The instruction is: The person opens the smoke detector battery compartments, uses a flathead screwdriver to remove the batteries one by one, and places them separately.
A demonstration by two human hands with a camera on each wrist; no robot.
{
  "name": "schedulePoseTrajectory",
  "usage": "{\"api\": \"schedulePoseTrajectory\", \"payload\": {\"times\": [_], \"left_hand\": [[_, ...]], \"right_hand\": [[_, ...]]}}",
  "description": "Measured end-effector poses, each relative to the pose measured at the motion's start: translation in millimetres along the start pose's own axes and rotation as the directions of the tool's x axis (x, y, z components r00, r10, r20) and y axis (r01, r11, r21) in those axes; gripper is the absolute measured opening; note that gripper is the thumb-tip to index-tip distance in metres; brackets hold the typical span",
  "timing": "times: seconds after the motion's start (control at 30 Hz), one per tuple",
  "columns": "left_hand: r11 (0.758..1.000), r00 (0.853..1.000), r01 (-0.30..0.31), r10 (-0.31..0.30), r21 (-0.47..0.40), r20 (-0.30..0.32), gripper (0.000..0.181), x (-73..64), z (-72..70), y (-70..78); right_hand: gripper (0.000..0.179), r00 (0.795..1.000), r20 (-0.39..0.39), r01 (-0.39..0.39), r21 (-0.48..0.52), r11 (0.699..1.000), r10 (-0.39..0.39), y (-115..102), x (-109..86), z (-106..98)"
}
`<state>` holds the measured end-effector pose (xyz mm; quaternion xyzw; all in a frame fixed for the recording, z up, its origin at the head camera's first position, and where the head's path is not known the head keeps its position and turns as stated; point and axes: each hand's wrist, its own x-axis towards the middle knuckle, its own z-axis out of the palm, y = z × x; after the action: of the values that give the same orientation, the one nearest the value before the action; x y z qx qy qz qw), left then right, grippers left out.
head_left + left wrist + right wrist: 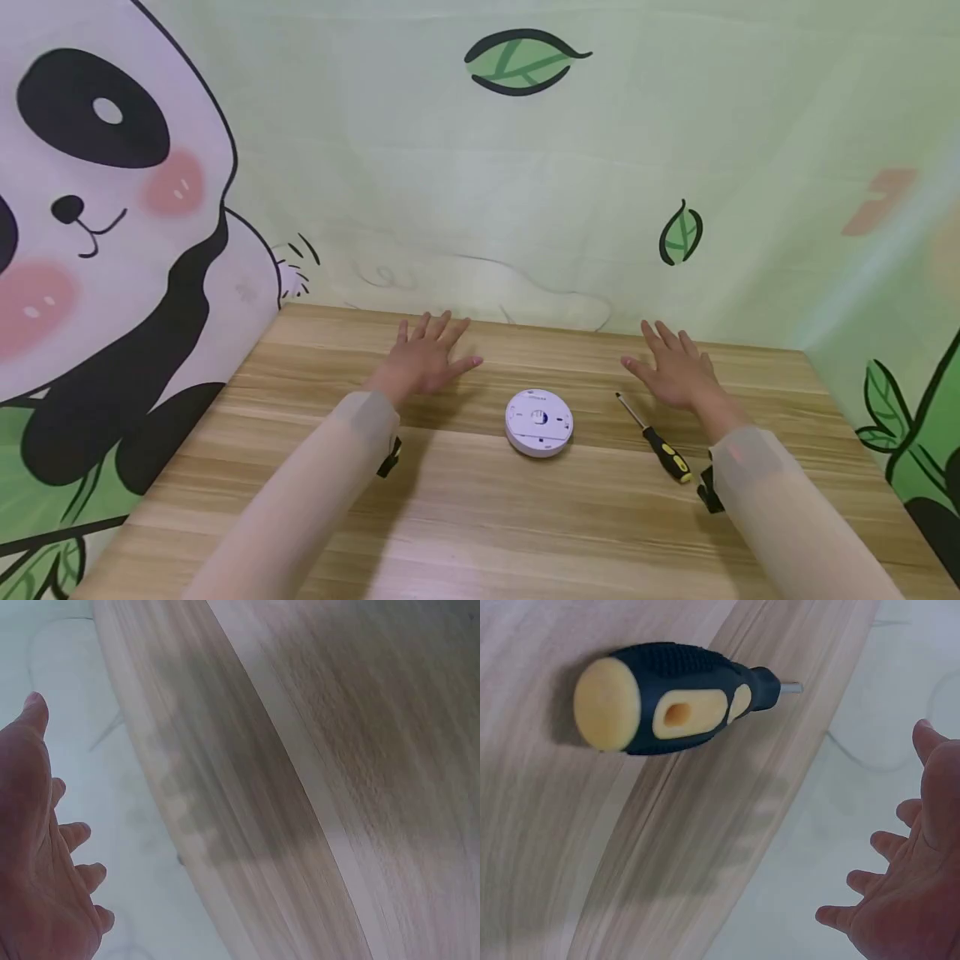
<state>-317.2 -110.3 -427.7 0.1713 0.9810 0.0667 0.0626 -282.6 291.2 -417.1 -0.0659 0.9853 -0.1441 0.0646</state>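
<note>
1. A white disc (539,422) is lying flat on a wooden table (465,542), its marked face turned up. It is sitting roughly midway between the hands and a little closer to the person, perhaps so that either hand can reach it and its markings can be seen.

2. A screwdriver (654,440) with a black and yellow handle is lying to the right of the disc, well apart from it. Its tip is pointing away from the person and slightly left; its handle end is facing back, near the right sleeve (780,500). That placing seems to suit the right hand.

3. The left hand (423,362) is holding nothing. Its back is facing the head camera, its fingers are fanning out towards the far edge and its thumb is pointing inward, towards the disc's side.

4. The right hand (673,375) is mirroring it: fingers spreading, thumb pointing inward, grasp empty, near the screwdriver but not touching it.

5. Both hands appear to be hovering above the table, since the wrist views are showing each shadow falling apart from its hand. The forearms are slanting in from the lower corners.

6. Behind, a pale green cloth (360,125) is hanging, showing a panda and leaves.
</note>
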Motion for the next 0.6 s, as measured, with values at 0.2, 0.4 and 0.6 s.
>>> {"api": "schedulePoseTrajectory", "payload": {"times": [0.2, 0.4, 0.6], "left_hand": [[0.997, 0.997, -0.075, 0.074, -0.021, -0.017, 0.084, -6.8, 1.5, 5.5], [0.990, 0.990, -0.137, 0.136, -0.030, -0.027, 0.083, -16.3, 4.7, 16.3], [0.986, 0.986, -0.164, 0.163, -0.024, -0.021, 0.083, -25.0, 10.8, 24.0]], "right_hand": [[0.084, 0.999, -0.016, 0.045, 0.009, 0.999, -0.045, -5.9, -9.4, -1.1], [0.081, 0.994, -0.043, 0.101, -0.002, 0.995, -0.101, -10.6, -18.8, 1.8], [0.076, 0.981, -0.090, 0.174, 0.003, 0.985, -0.173, -17.9, -28.9, 5.3]]}}
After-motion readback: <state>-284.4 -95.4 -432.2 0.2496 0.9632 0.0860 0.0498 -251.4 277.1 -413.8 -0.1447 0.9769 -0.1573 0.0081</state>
